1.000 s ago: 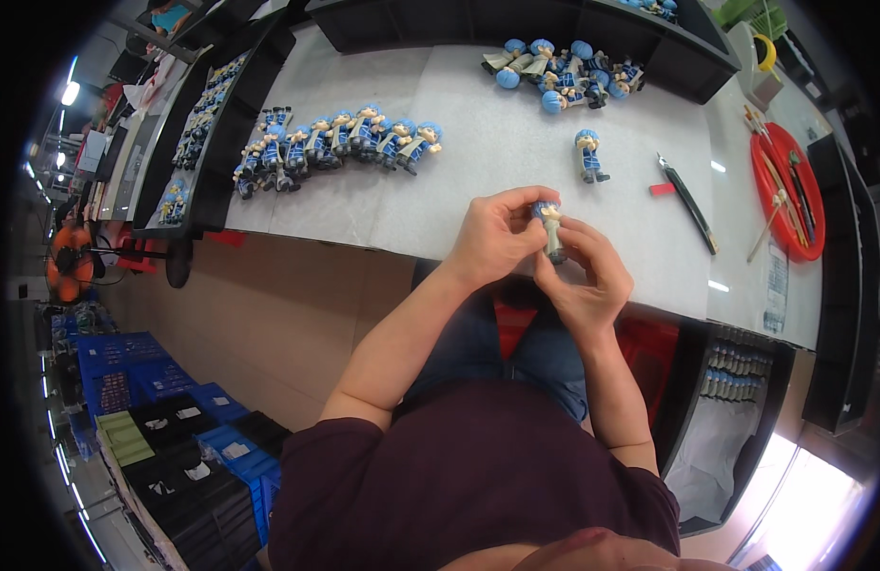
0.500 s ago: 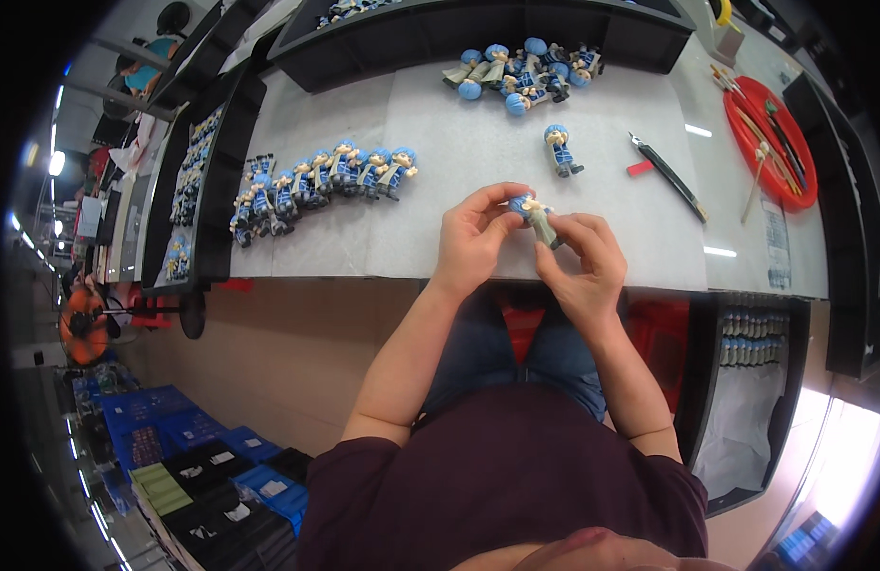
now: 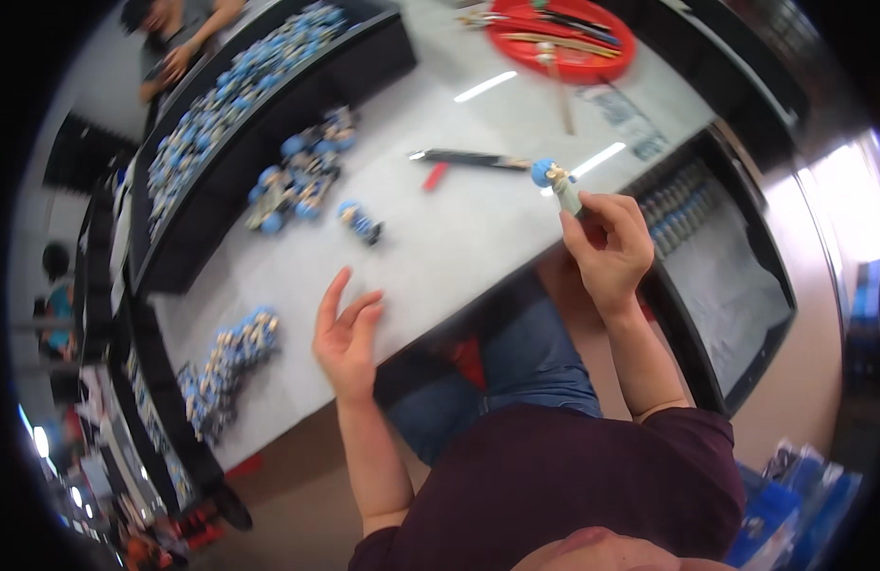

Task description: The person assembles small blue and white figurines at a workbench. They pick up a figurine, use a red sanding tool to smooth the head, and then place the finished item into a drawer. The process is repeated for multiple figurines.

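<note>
My right hand (image 3: 611, 238) pinches a small blue-haired figurine (image 3: 560, 187) by its lower part, above the table's near edge at the right. The figurine is upright, with a pale greyish-green body. My left hand (image 3: 347, 333) is raised over the table with its fingers apart and nothing in it. Beyond it lies a single figurine (image 3: 361, 223) in blue and dark clothing. A pile of similar figurines (image 3: 302, 171) lies farther back, and a curved row of figurines (image 3: 233, 352) stands at the left. The left part of the view is blurred.
A black-handled craft knife (image 3: 473, 159) and a small red piece (image 3: 435, 177) lie on the table. Behind them is a red tray (image 3: 564, 67) with brushes. A black bin (image 3: 278, 105) holds many figurines. Low at the right, a black crate (image 3: 781, 328) contains figurine rows. Another person's hand (image 3: 178, 62) shows far left.
The view has turned to the right. My left hand has let go of the figurine and opened. My right hand has carried it rightward, toward the crate side.
</note>
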`<state>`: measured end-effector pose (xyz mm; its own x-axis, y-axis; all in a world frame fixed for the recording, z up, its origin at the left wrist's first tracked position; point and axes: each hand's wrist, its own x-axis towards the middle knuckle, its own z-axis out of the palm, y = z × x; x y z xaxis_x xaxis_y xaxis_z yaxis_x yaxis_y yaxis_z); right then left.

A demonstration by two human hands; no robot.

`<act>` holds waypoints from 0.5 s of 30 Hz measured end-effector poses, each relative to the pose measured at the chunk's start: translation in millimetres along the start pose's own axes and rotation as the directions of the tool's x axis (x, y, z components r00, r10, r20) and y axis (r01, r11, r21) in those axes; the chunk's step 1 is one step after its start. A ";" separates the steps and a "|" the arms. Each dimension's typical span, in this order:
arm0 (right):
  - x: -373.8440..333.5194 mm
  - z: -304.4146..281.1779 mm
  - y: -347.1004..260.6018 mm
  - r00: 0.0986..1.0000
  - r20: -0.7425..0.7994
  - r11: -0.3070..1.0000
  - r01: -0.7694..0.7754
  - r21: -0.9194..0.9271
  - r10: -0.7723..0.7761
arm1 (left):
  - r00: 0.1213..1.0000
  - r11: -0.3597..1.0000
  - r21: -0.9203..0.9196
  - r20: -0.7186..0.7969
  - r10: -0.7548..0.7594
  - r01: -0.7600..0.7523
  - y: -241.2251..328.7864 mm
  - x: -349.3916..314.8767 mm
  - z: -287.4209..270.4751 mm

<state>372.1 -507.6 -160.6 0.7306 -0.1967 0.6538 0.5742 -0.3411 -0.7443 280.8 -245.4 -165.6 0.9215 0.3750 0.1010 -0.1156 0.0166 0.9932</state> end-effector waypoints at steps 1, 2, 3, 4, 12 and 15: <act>7.2 -21.7 15.3 0.996 -0.079 0.996 0.037 -0.076 -0.043 | 1.000 0.999 0.054 -0.001 0.004 -0.004 0.1 1.0 3.0; 13.5 -41.9 25.2 0.988 -0.153 0.995 0.003 -0.104 -0.019 | 1.000 0.998 0.068 -0.001 0.013 -0.013 -1.6 0.9 4.8; 16.7 -62.4 38.8 0.980 -0.197 0.989 -0.034 -0.141 0.005 | 1.000 0.995 0.097 -0.010 0.025 -0.024 -3.1 -1.7 3.8; 16.7 -83.9 52.6 0.969 -0.247 0.982 -0.074 -0.175 0.029 | 1.000 0.991 0.136 0.006 0.013 -0.014 -6.1 -1.5 2.6; -13.4 -190.0 131.4 0.923 -0.380 0.837 -0.250 -0.487 0.054 | 0.998 0.924 0.380 -0.025 0.064 -0.049 -7.5 -4.2 11.2; -19.5 -205.3 148.5 0.913 -0.398 0.812 -0.295 -0.503 0.085 | 0.996 0.903 0.429 -0.059 0.068 -0.037 -13.1 -4.5 7.0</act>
<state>367.3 -743.1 -255.9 0.5691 -0.5747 0.5881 0.0653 -0.6814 -0.7290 280.8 -253.7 -178.7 0.8882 0.4289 0.1649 0.0208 -0.3961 0.9180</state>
